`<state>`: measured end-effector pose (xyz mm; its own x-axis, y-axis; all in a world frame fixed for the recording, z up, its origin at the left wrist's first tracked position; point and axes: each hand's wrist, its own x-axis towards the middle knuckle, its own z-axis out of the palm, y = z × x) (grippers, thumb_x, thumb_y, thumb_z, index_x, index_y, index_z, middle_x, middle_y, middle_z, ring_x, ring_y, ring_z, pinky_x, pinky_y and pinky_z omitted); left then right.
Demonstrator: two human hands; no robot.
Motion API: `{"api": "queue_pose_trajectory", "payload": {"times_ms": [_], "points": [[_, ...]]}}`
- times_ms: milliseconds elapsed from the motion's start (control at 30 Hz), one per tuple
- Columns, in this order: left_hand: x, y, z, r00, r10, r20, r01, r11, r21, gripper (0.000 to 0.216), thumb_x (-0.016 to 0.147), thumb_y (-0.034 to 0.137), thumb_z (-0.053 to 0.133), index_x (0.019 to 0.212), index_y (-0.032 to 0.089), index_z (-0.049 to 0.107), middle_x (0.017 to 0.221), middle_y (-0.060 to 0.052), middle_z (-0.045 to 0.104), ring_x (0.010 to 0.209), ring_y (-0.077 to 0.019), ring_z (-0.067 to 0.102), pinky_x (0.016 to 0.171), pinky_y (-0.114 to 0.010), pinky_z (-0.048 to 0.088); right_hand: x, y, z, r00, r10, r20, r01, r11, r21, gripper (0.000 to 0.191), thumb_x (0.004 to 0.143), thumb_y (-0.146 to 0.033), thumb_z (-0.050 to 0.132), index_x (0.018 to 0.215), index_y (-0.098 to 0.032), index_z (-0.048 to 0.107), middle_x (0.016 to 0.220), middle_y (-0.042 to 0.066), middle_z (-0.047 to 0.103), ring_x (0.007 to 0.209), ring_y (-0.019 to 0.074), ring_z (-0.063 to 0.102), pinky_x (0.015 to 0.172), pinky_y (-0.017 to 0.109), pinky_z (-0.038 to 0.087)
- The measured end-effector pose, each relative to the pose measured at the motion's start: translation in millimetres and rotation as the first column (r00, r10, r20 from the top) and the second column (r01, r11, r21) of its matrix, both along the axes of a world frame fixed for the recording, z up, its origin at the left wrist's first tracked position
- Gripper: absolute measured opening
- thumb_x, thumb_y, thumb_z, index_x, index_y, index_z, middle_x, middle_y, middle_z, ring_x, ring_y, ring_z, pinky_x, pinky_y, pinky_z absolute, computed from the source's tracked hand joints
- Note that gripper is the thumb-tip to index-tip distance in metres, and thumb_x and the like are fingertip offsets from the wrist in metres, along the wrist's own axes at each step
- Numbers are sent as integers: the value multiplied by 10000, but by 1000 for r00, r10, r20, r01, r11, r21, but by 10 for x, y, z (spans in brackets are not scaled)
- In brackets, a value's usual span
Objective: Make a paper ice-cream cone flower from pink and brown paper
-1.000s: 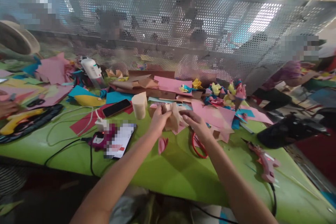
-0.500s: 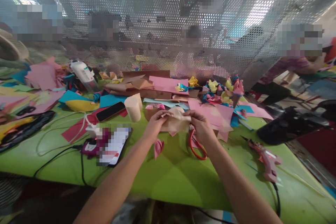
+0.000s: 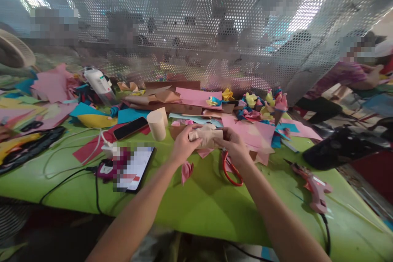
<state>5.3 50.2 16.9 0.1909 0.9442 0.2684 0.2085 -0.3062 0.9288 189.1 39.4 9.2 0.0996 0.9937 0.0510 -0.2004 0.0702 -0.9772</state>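
Note:
A crumpled piece of cream paper (image 3: 208,137) is stretched between my two hands above the green table (image 3: 202,208). Its left end is pinched by my left hand (image 3: 185,143), thumb across the front. My right hand (image 3: 232,144) grips the other end, fingers closed. Just below my right hand lie red-handled scissors (image 3: 231,172), their blades mostly hidden. A small folded pink paper piece (image 3: 186,172) rests on the table below my left hand. Behind and to the left stands a cream paper roll (image 3: 157,125).
On the right lie a pink glue gun (image 3: 315,186) with a cord and a black container (image 3: 344,149). To the left are a phone (image 3: 136,168), a dark phone (image 3: 130,128) and a purple power strip (image 3: 107,170). Coloured paper (image 3: 248,131) covers the back, before a perforated metal screen (image 3: 184,57).
The cream paper has become narrower and more rolled between my hands. My left thumb has come down over its front. The view has shifted slightly.

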Motion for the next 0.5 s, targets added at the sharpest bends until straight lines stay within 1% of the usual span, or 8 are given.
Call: {"api": "queue_pose_trajectory", "payload": {"times_ms": [33, 100, 167, 233, 300, 367, 433, 500], "points": [[13, -5, -8, 999, 28, -23, -27, 999, 28, 335, 731, 172, 670, 1062, 212, 638, 984, -17, 689, 900, -180, 643, 811, -269, 475, -5, 6, -19, 998, -32, 45, 31, 999, 20, 345, 502, -281, 835, 783, -217, 646, 675, -22, 647, 629, 165, 575, 594, 282, 456], [42, -18, -30, 993, 102, -68, -98, 993, 59, 270, 712, 159, 686, 968, 213, 618, 903, -6, 674, 848, -178, 638, 771, -264, 469, -27, -6, -47, 982, -118, 150, 106, 991, 86, 248, 555, -288, 797, 712, -216, 619, 615, -42, 586, 587, 145, 517, 561, 265, 403], [75, -42, -51, 980, 174, -99, -168, 983, 68, 172, 715, 174, 692, 840, 210, 579, 798, 9, 638, 767, -168, 612, 721, -258, 455, -71, -51, -55, 950, -197, 241, 163, 975, 154, 186, 620, -304, 757, 695, -221, 609, 586, -53, 531, 562, 135, 461, 539, 258, 353], [109, -77, -59, 979, 180, -91, -176, 983, 47, 145, 740, 203, 682, 787, 208, 545, 744, 18, 605, 719, -156, 582, 697, -253, 445, -129, -113, -48, 932, -219, 290, 165, 966, 198, 166, 673, -327, 736, 725, -226, 615, 607, -48, 530, 568, 139, 445, 541, 262, 342], [137, -115, -50, 995, 95, -23, -95, 995, -15, 122, 778, 253, 657, 812, 203, 551, 776, 9, 612, 745, -153, 582, 710, -251, 452, -178, -168, -40, 929, -182, 323, 109, 967, 230, 151, 722, -339, 715, 779, -230, 628, 662, -35, 562, 603, 148, 464, 569, 269, 362], [156, -148, -29, 995, -21, 99, 32, 994, -108, 138, 810, 310, 624, 871, 198, 573, 853, -7, 635, 809, -159, 599, 746, -253, 468, -199, -198, -41, 927, -132, 352, 43, 968, 248, 140, 754, -333, 700, 803, -232, 618, 714, -27, 575, 648, 156, 482, 599, 271, 380], [163, -165, -5, 972, -91, 217, 132, 975, -180, 184, 832, 360, 594, 914, 195, 592, 897, -17, 643, 860, -167, 608, 775, -256, 480, -191, -198, -56, 925, -94, 368, 0, 969, 247, 162, 742, -317, 714, 802, -231, 590, 748, -27, 574, 681, 161, 490, 614, 268, 389], [154, -164, 16, 954, -128, 270, 187, 960, -208, 232, 852, 404, 576, 942, 193, 611, 893, -19, 645, 867, -172, 611, 777, -259, 484, -164, -173, -82, 915, -103, 391, 6, 970, 242, 197, 702, -286, 732, 779, -230, 560, 740, -33, 567, 679, 161, 484, 610, 265, 387]]}}
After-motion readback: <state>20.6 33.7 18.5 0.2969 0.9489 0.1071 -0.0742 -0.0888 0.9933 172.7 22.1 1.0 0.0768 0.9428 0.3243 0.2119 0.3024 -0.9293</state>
